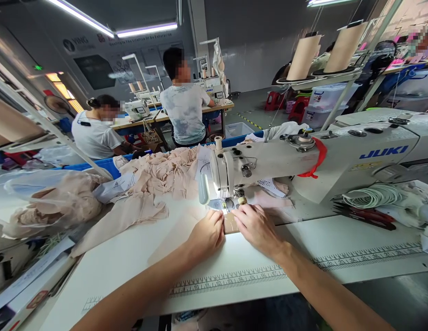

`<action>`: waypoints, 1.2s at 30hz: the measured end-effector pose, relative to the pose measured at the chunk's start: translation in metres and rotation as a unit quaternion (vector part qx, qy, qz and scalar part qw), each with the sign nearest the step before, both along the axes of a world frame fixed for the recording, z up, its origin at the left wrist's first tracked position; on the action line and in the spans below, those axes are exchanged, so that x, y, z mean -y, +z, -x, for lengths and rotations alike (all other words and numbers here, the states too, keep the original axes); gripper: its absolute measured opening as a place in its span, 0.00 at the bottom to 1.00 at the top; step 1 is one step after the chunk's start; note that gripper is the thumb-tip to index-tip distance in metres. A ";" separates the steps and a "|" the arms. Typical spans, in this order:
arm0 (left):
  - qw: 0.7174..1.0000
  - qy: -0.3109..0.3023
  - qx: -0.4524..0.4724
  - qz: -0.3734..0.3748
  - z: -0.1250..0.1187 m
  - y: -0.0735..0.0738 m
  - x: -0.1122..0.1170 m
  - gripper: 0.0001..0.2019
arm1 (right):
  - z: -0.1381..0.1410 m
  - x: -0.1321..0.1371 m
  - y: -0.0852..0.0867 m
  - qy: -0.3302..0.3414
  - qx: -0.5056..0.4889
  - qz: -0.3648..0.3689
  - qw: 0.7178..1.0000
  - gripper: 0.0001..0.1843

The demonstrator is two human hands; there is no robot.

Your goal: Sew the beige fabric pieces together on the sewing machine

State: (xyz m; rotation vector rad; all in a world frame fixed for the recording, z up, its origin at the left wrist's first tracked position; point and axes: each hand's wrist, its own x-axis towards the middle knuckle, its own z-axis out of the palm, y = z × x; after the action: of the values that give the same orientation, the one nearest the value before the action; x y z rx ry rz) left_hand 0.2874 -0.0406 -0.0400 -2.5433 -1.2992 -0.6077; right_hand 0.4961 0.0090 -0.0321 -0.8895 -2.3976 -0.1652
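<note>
My left hand (207, 234) is curled, its fingertips pinching a small beige fabric piece (230, 224) just in front of the needle. On the other side of that piece, my right hand (257, 227) lies with fingers pressed together on the fabric. Both hands sit under the head of a white JUKI sewing machine (338, 158), whose presser foot (225, 205) is lit by a small lamp. The fabric between the hands is mostly hidden.
A heap of beige fabric pieces (159, 177) lies to the left, with a plastic bag of more fabric (44, 202) beyond. Scissors (366, 216) and a white cord coil (373, 196) lie at right. A printed ruler (234, 278) runs along the table edge. Two people sit at machines behind.
</note>
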 end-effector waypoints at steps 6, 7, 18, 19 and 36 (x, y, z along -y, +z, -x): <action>1.000 -0.006 0.013 -0.009 0.003 -0.004 -0.013 0.12 | -0.005 -0.010 -0.009 -0.015 -0.015 -0.007 1.000 0.17; 1.000 -0.007 0.013 -0.011 0.003 -0.004 -0.014 0.12 | -0.006 -0.010 -0.009 -0.015 -0.015 -0.007 1.000 0.17; 1.000 -0.009 -0.005 -0.029 0.003 -0.004 -0.018 0.14 | -0.008 -0.009 -0.012 -0.004 -0.018 0.015 1.000 0.16; 1.000 -0.006 -0.007 -0.028 0.002 -0.003 -0.018 0.14 | -0.009 -0.009 -0.012 -0.003 -0.022 0.022 0.999 0.16; 1.000 -0.005 -0.010 0.006 0.002 -0.001 -0.019 0.13 | -0.003 -0.042 0.001 -0.064 -0.117 0.192 0.972 0.16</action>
State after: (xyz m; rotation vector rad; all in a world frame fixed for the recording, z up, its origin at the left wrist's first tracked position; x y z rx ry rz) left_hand 0.2854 -0.0215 -0.0410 -2.5607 -1.2881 -0.5767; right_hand 0.4988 0.0512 -0.0313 -1.1668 -2.1845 0.3504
